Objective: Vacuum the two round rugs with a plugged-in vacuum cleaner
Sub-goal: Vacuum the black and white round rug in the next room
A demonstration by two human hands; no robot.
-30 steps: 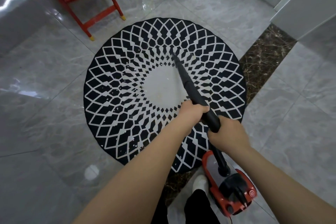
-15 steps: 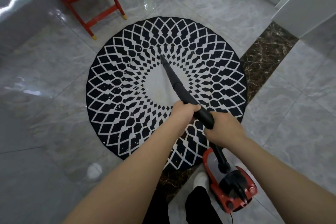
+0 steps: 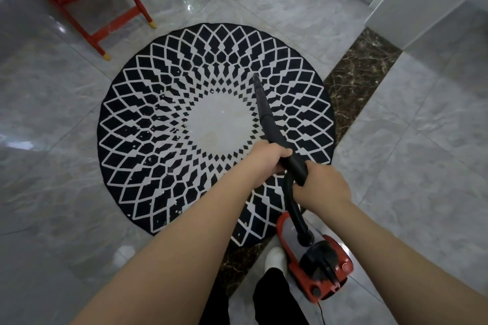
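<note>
1. Left hand (image 3: 266,155) grips the black vacuum wand (image 3: 266,116); right hand (image 3: 323,187) grips its rear end.
2. Nozzle tip seems to touch the round black-and-white rug (image 3: 163,140), right of its pale centre.
3. Red vacuum cleaner (image 3: 319,269) sits at the rug's near edge.

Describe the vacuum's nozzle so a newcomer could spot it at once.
Find the round black-and-white rug on grey tiles. A tapering black nozzle slants over its pale centre's right edge, gripped by the left hand and right hand. It is the only plain, unpatterned shape there.
</note>
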